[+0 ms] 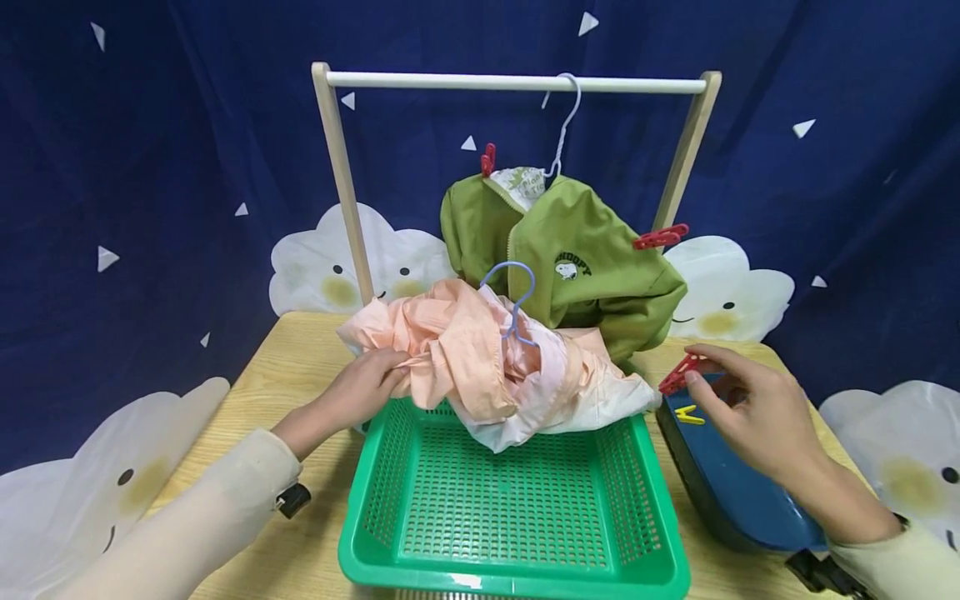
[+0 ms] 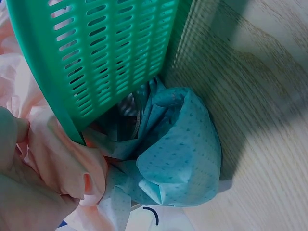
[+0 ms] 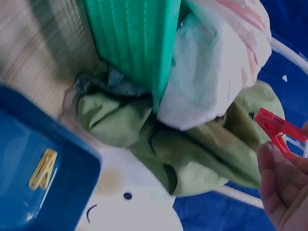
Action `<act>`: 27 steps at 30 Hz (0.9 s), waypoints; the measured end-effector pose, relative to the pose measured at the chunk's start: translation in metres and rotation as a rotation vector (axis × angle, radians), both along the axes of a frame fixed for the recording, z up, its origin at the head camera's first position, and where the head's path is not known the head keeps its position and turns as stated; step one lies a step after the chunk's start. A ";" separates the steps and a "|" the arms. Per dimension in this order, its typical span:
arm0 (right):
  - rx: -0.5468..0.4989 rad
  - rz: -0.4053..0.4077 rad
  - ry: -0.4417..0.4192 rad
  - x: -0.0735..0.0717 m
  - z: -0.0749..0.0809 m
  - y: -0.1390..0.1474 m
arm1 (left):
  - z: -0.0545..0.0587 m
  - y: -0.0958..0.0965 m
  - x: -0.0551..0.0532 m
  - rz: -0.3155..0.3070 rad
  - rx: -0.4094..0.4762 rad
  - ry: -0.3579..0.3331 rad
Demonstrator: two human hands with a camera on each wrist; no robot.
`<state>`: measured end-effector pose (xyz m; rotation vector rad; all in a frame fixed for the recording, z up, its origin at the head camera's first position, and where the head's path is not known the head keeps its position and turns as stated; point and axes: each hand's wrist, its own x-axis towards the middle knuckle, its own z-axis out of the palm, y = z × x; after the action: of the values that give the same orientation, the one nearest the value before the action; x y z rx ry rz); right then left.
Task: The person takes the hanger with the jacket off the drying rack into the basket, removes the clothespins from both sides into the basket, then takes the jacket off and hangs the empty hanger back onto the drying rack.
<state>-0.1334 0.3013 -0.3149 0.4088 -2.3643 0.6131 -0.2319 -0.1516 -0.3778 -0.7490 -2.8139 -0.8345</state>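
A pale pink garment (image 1: 465,342) with a lavender hanger (image 1: 517,292) in it lies bunched over the far rim of the green basket (image 1: 502,500). My left hand (image 1: 363,387) pinches the left part of that garment. In my right hand (image 1: 765,408) a red clothespin (image 1: 678,373) is pinched between thumb and fingers, right of the garment and above the blue bin (image 1: 750,475). Behind hangs a green jacket (image 1: 577,250) on a white hanger (image 1: 564,125), with red clothespins (image 1: 660,237) on it. The left wrist view shows a teal patterned cloth (image 2: 180,149) beside the basket.
A rack with a white rod (image 1: 465,81) and wooden posts (image 1: 345,183) stands at the back of the wooden table (image 1: 300,350). A yellow clothespin (image 1: 689,415) lies in the blue bin. Dark blue curtain (image 1: 187,125) and cloud cutouts (image 1: 360,250) form the background.
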 end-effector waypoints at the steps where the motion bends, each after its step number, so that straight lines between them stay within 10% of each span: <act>1: -0.001 -0.011 -0.003 0.000 0.000 0.003 | 0.000 0.000 0.000 -0.001 -0.002 -0.001; 27: 0.151 -0.114 -0.364 -0.023 -0.029 0.070 | 0.000 0.000 -0.001 0.002 0.008 -0.006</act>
<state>-0.1567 0.3713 -0.3437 0.2403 -2.7710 0.4894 -0.2325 -0.1517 -0.3781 -0.7441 -2.8147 -0.8487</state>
